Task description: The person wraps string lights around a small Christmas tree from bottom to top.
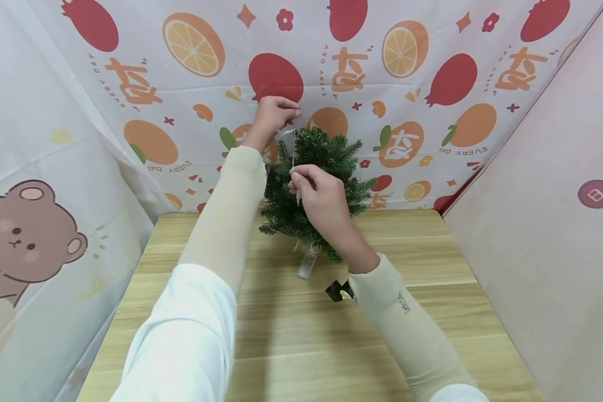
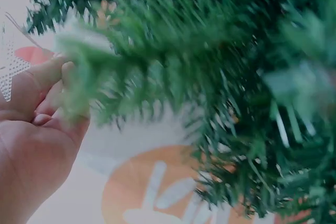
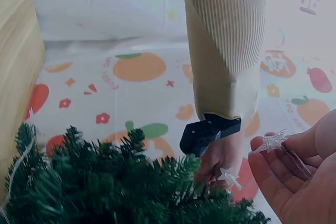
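A small green artificial Christmas tree (image 1: pixel 326 162) stands at the back of the wooden table. Beside its top, my left hand (image 1: pixel 273 120) pinches the thin wire of a string of star lights. A clear star (image 3: pixel 228 178) hangs right at the left fingers, and another star (image 2: pixel 8 72) shows past them in the left wrist view. In front of the branches, my right hand (image 1: pixel 324 198) pinches a clear plastic star (image 3: pixel 272 142) between thumb and fingertips. The wire (image 1: pixel 294 148) runs between the two hands. Branches partly cover the left fingertips in the left wrist view.
Printed cloth (image 1: pixel 211 106) hangs close behind the tree, with more cloth walls at both sides. A clear rectangular piece (image 1: pixel 307 265) shows under the lower branches. A small black object with a yellow patch (image 1: pixel 336 290) appears beside the right sleeve. Pale wire (image 3: pixel 21 166) lies over some branches.
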Demonstrator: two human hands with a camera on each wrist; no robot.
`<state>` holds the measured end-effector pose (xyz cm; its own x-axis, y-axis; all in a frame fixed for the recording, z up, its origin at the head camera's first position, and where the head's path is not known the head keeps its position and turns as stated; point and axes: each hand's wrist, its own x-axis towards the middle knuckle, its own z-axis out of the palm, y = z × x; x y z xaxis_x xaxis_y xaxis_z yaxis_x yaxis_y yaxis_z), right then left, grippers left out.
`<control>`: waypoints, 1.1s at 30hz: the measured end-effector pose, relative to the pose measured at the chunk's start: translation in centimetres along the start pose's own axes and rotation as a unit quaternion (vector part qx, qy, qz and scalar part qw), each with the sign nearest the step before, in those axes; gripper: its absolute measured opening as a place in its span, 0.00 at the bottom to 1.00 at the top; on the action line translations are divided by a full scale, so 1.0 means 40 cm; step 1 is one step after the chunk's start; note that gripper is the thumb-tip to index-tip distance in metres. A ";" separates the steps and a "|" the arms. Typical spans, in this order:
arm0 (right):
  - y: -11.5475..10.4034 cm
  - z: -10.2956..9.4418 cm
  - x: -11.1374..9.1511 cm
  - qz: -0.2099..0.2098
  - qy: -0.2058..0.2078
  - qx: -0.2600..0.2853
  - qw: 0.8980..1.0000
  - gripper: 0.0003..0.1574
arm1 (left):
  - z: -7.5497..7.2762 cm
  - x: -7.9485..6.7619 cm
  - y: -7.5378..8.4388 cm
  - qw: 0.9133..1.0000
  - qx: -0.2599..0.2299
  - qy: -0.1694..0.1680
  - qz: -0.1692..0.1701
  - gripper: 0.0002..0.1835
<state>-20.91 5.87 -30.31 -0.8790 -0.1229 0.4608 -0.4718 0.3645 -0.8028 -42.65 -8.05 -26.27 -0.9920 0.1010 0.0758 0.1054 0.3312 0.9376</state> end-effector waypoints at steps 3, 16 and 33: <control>-0.002 0.022 -0.002 0.004 -0.007 -0.002 1.000 0.13 | -0.015 0.002 -0.028 1.000 -0.012 -0.013 -0.002 0.15; -0.008 0.107 -0.024 0.024 -0.053 0.009 0.998 0.14 | -0.053 -0.032 -0.123 0.994 -0.092 -0.048 -0.026 0.19; 0.018 0.146 -0.037 0.026 -0.067 0.017 0.997 0.15 | -0.061 -0.069 -0.151 0.993 -0.092 -0.046 -0.063 0.19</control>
<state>-20.35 0.93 -33.80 -0.9026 -0.2284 0.3649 -0.4253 0.3428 -0.8376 -40.73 -12.62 -31.32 -0.9849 0.1580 -0.0704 -0.0431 0.1700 0.9845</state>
